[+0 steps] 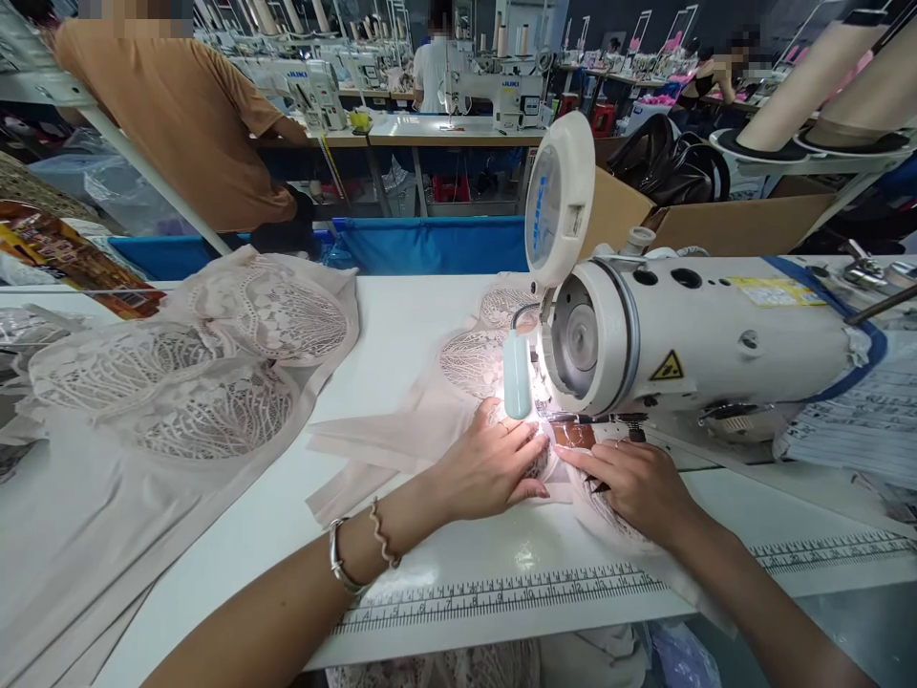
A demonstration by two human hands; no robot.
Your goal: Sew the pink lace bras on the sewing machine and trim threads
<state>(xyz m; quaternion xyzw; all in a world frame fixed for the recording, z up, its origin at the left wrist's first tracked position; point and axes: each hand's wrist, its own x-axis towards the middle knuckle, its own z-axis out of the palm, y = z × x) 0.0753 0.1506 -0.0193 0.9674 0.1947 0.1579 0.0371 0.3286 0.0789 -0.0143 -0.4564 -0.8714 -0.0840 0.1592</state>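
Observation:
A pale pink lace bra [473, 361] lies under the head of a white sewing machine [723, 330], part of it lit by a small lamp [517, 375]. My left hand [494, 459] rests flat on the fabric left of the needle area, fingers stretched out. Close by on the right, my right hand [634, 483] has its index finger extended onto the lace near the presser foot. Its other fingers curl around the bra's near edge. A small dark pointed thing [596, 485] shows beneath that hand, mostly hidden. The needle itself is hard to make out.
More lace bras [207, 382] are piled on the table's left side. A printed ruler [516, 591] runs along the front edge. Thread cones [809, 91] stand at upper right above a cardboard box [745, 222]. A person in an orange shirt [172, 115] sits beyond.

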